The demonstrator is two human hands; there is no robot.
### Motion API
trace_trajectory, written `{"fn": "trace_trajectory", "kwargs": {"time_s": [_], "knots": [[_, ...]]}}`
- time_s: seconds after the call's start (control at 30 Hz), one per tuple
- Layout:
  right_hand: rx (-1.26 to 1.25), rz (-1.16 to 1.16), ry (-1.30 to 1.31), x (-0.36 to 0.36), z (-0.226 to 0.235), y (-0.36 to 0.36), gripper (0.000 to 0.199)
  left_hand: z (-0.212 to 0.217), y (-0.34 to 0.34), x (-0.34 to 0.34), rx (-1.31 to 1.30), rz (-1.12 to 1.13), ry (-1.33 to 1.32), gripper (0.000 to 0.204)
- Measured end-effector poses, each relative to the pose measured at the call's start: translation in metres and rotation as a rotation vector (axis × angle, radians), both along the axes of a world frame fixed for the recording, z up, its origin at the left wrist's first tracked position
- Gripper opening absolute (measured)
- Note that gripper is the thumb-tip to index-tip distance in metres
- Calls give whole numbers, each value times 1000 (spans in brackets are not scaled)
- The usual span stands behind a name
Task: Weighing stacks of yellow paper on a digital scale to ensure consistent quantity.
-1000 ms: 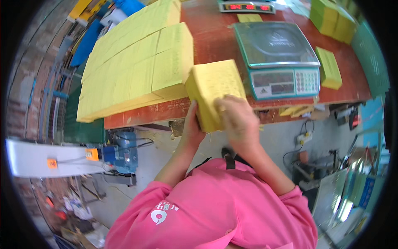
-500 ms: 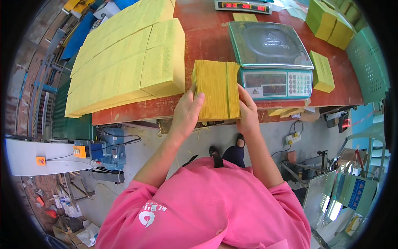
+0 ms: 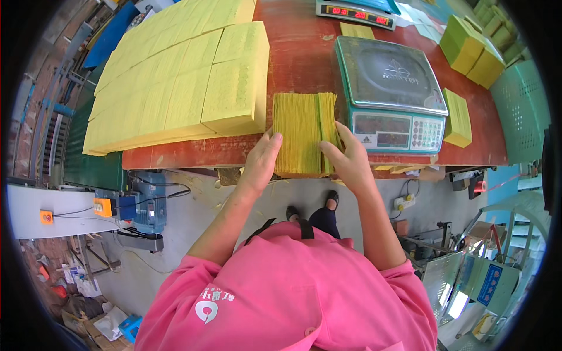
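Note:
A thick stack of yellow paper sheets (image 3: 297, 131), its edges facing up, is held between my hands at the front of the red table. My left hand (image 3: 261, 159) presses against the stack's left side, thumb toward the upper edge. On the other side, my right hand (image 3: 352, 162) grips the right end, its thumb laid over the sheet edges. A narrow gap with a greenish line parts a thin section at that end from the main stack. My fingertips under the sides are hidden.
A large block of pale yellow paper stacks (image 3: 175, 82) fills the table's left. To the right stands a weighing scale (image 3: 389, 76), with a small yellow stack (image 3: 457, 117) beside it. Farther back are a second scale's red display (image 3: 356, 13) and more yellow stacks (image 3: 471, 50).
My right thumb has come over the top of the stack near its right end. The end section now leans out slightly. The whole view has shifted a little.

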State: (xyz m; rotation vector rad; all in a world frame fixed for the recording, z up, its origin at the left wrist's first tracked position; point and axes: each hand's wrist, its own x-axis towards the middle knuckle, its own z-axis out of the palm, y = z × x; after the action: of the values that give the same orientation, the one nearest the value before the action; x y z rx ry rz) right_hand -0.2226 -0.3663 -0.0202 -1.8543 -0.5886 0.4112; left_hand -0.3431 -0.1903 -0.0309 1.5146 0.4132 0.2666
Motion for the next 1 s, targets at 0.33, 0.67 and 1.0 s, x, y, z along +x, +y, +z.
{"fn": "trace_trajectory", "kwargs": {"time_s": [0.33, 0.67, 1.0], "knots": [[193, 27, 265, 4, -3, -4, 49, -8, 1, -4, -78, 62, 5, 54], [148, -42, 137, 3, -13, -7, 50, -7, 5, -8, -144, 87, -44, 46], [214, -42, 294, -11, -2, 3, 52, -11, 17, -1, 66, 33, -112, 40]]}}
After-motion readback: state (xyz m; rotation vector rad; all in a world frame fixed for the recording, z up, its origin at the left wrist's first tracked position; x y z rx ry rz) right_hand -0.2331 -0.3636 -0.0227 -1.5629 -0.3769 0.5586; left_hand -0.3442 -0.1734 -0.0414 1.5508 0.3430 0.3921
